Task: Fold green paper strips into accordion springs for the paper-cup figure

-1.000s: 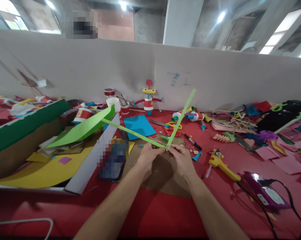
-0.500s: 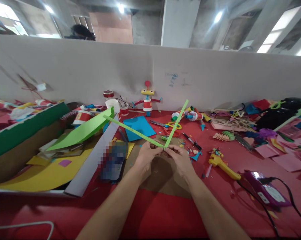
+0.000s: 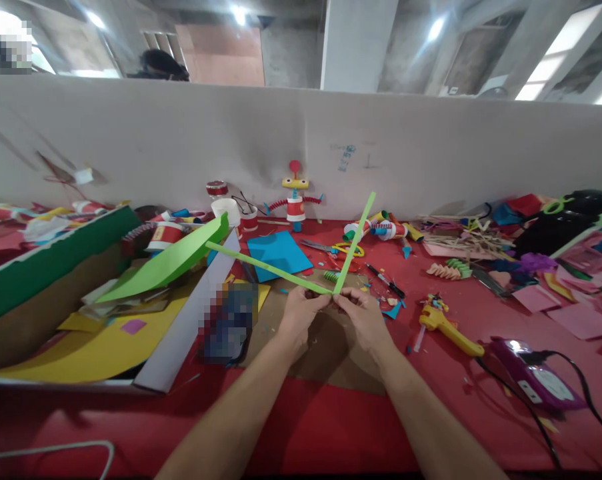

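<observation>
Two long light-green paper strips [image 3: 353, 243] meet in a V, one leaning to the far left and one up to the right. My left hand [image 3: 303, 312] pinches them at the joined corner. From the other side, my right hand [image 3: 361, 313] also grips that corner, fingertips close to the left ones. Whether the strips are glued or folded there is hidden by my fingers. Under both hands lies a brown cardboard sheet [image 3: 325, 367]. A small coiled green paper spring [image 3: 330, 276] rests just beyond my fingers.
At left stands an open box [image 3: 168, 353] with coloured paper. Blue paper [image 3: 277, 256], scissors [image 3: 325, 248] and a pen [image 3: 387, 281] lie beyond the cardboard. A yellow glue gun [image 3: 448, 332] and corded purple device [image 3: 535, 380] sit right. A paper robot figure [image 3: 295, 208] stands against the partition.
Both hands keep their pinch on the strips' corner. The green strips have shifted slightly, the right one standing a little steeper.
</observation>
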`<state>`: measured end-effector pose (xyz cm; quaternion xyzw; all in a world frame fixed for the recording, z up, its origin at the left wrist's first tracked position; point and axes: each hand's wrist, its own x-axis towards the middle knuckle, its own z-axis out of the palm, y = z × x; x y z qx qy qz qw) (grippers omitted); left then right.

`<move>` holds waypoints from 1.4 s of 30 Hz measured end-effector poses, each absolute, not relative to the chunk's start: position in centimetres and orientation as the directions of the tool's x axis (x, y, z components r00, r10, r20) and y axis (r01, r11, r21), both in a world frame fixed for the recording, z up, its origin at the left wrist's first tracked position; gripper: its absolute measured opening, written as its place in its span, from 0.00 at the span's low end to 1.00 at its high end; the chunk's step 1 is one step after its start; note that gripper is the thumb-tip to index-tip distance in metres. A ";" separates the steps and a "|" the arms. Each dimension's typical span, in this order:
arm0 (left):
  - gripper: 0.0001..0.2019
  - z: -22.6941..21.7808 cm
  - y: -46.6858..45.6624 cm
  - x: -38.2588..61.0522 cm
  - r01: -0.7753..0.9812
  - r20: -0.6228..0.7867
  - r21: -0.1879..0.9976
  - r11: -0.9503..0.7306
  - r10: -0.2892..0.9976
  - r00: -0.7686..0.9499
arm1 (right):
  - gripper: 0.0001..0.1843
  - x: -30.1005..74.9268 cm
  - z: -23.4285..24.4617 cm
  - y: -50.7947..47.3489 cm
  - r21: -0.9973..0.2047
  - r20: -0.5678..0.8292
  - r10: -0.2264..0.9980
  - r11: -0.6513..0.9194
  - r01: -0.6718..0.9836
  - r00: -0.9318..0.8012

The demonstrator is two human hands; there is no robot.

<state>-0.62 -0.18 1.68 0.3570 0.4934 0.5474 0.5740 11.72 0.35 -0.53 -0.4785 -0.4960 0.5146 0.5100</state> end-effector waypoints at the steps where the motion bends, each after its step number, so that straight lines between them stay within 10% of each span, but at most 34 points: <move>1: 0.03 1.8 -0.2 -0.6 -0.284 -0.172 0.948 0.144 0.982 -0.078 | 0.10 11.7 -0.5 0.4 -0.998 0.010 1.000 0.009 -0.056 -0.024; 42: 0.15 0.1 0.0 -0.2 -0.442 -0.242 0.872 0.210 0.970 -0.017 | 0.12 12.1 0.1 0.4 -0.997 0.082 0.988 0.081 -0.018 -0.129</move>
